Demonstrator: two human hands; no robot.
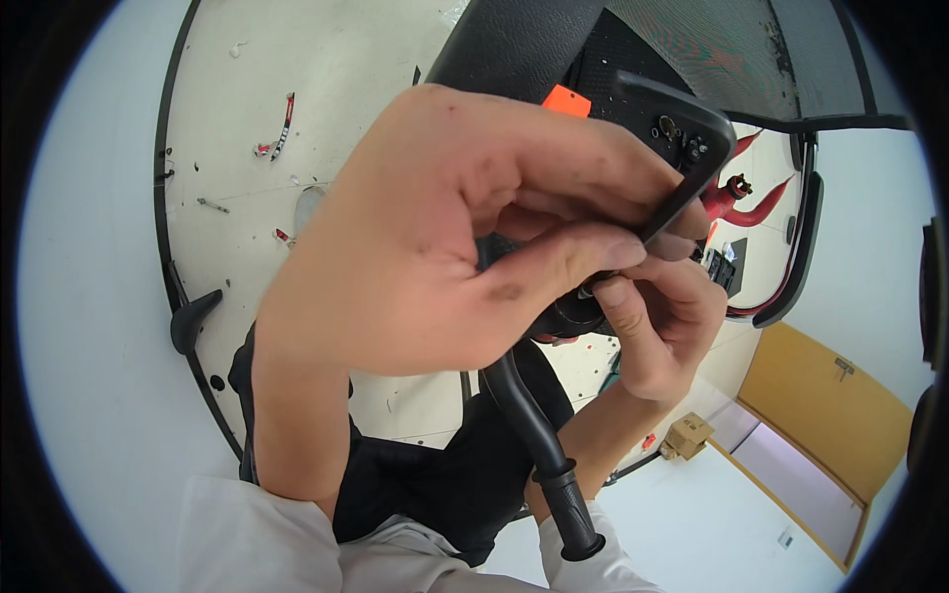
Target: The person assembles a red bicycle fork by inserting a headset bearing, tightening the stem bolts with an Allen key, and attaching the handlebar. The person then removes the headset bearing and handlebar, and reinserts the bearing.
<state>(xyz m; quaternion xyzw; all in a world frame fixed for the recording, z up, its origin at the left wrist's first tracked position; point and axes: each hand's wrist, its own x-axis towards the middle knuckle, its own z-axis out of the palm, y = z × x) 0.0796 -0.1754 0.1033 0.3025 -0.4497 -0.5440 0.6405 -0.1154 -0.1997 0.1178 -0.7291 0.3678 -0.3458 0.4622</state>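
My left hand (pixel 425 217) is large in front, its fingers and thumb closed on a black L-shaped bar (pixel 727 133). The bar's bend points to the upper right, and its lower end passes between the fingertips. Just below, my right hand (pixel 662 326) has thumb and fingers pinched together around something small, mostly hidden; a bit of shiny metal (pixel 586 291) shows by the thumb. Both hands meet above a black handlebar (pixel 519 395), which curves down to a ribbed black grip (pixel 568 514) over my right sleeve. My left hand covers part of the bar's mounting area.
A padded black part (pixel 519 44) and dark mesh (pixel 692 44) lie beyond my hands, with an orange tag (pixel 566 101) nearby. Red curved parts (pixel 756 206) stand at the right. Small parts litter the pale floor (pixel 247 128). A cardboard box (pixel 687 435) sits near a wooden door (pixel 820 405).
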